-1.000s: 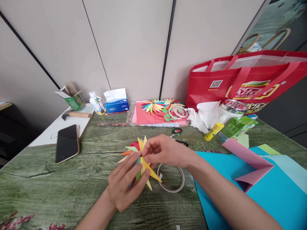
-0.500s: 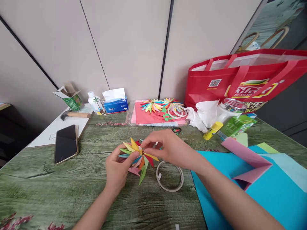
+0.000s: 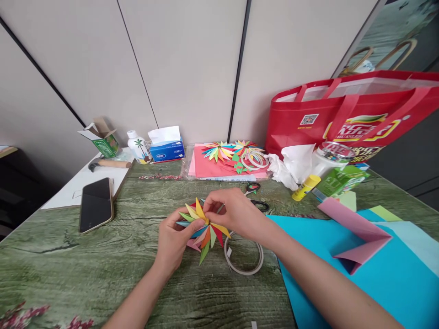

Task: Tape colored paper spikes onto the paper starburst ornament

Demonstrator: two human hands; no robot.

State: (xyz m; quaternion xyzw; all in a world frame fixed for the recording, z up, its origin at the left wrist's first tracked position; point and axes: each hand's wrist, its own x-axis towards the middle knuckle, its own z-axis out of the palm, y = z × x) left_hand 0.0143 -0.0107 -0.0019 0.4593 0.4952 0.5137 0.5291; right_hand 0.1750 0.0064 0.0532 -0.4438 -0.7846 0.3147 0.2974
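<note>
Green table (image 3: 130, 274), one paper star (image 3: 211, 235) held above its middle. Left hand (image 3: 173, 235), laid across it a second ago, now pinches its 9-o'clock side; right hand (image 3: 236, 212) pinches near its hub. Two further stars (image 3: 219, 151), 1 o'clock; one tape roll (image 3: 247, 273), 4 o'clock.

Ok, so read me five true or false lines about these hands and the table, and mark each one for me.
1. The left hand holds a many-coloured paper star. True.
2. The right hand holds the scissors. False: the scissors lie on the table; that hand's fingers are at the paper star.
3. The phone is right of the tape roll. False: it is to the left.
4. The red bag stands behind the yellow glue stick. True.
5. The tissue box is green. False: it is blue.
</note>
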